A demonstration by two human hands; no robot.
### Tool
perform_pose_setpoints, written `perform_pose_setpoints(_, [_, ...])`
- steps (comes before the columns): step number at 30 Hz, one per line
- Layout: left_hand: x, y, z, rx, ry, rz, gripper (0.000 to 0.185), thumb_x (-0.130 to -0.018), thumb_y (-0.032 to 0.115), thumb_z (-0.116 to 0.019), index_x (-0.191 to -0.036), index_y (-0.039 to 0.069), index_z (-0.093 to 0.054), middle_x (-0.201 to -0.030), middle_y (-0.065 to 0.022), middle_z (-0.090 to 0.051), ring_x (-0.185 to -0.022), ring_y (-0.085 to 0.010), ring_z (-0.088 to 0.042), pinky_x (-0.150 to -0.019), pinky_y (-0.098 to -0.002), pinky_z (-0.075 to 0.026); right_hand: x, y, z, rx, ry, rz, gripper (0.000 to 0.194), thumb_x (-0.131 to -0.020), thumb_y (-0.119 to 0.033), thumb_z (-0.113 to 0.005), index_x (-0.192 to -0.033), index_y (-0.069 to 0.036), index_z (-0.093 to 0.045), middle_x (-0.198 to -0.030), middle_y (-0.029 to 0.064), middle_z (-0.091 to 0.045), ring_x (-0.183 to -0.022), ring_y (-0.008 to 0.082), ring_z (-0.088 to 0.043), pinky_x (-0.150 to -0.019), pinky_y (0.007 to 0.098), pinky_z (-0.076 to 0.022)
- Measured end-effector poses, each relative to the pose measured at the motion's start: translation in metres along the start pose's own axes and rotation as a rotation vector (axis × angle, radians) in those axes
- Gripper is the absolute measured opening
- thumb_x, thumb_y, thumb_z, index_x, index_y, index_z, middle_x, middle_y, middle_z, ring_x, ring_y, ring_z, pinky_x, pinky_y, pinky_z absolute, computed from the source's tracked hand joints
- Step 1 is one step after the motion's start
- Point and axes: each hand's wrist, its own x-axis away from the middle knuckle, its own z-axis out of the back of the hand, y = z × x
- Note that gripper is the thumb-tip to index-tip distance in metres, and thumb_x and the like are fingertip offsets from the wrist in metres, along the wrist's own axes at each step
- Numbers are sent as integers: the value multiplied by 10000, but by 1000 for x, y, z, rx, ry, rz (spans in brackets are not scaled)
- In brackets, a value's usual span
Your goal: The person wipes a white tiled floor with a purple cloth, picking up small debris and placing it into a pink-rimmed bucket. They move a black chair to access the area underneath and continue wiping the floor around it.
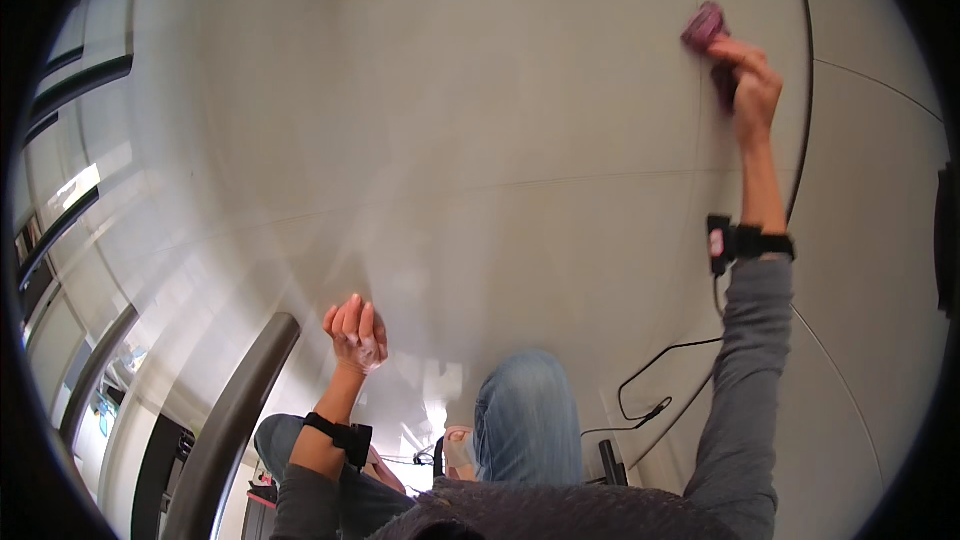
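Observation:
A crumpled pinkish-purple cloth (pixel 705 26) is pinched in the fingers of my right hand (pixel 757 86), far out at the upper right. My right arm is stretched out over a broad, smooth, pale grey surface (pixel 450 105). The cloth lies against or just over this surface, slightly blurred. My left hand (pixel 356 334) is much nearer my body, left of my raised knee (pixel 529 420) in blue jeans. Its fingers are loosely curled and nothing shows in them; the palm is hidden. Whether it touches the surface, I cannot tell.
Black straps with small devices circle my right forearm (pixel 750 240) and my left forearm (pixel 345 435). A black cable (pixel 660 409) loops below the right arm. At the left a thick dark bar (pixel 232 420) and several thinner bars stand out. A dark seam (pixel 808 90) curves down the right side.

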Motion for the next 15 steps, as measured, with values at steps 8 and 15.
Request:
perform_pose_setpoints(8, [-4,1,0,18,18,-5,444,-873,174,-519,-1296,46,-487,-1363,-155,-466,-1176,-283,-446,-1035,-478,-307,234,-73,-47,13,-224,2,247,-617,68,-480,-649,-55,-691,-750,30,-700,-843,186,-557,-875,328,-426])
perform_pose_setpoints(15, [-3,-1,-1,14,15,-28,472,-882,186,-504,-1322,23,-456,-1395,-180,-429,-1195,-326,-437,-1022,-503,-306,281,-77,13,-424,267,-568,487,-742,108,-369,-1130,36,-655,-1064,126,-681,-691,114,-587,-548,209,-448])
